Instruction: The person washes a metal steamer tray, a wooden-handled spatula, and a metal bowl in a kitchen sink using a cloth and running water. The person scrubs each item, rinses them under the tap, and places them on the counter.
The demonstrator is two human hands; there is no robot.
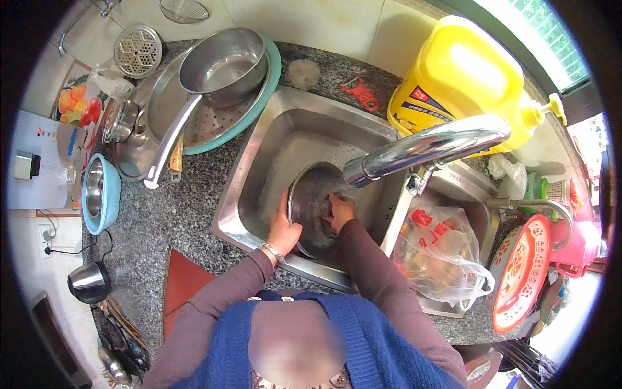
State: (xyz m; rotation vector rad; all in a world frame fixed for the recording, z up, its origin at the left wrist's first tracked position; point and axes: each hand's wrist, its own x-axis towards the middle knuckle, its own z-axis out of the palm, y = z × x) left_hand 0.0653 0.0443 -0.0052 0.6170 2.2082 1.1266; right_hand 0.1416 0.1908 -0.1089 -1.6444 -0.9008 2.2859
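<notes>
A round metal bowl sits tilted in the left basin of a stainless steel sink. My left hand grips its near-left rim, fingers along the outer wall and thumb over the edge. Inside the bowl is my right hand, its fingers low against the inner wall. Something dark and blurred lies by those fingertips, and I cannot tell what it is. Above the bowl curves a chrome faucet, its spout pointing down at it. Thin suds show on the basin floor beyond the bowl.
A clear plastic bag fills much of the right basin. Behind the sink lie a red peeler, a scouring pad and a large yellow pump jug. A long-handled saucepan rests on a colander at left. A red-patterned enamel basin leans at right.
</notes>
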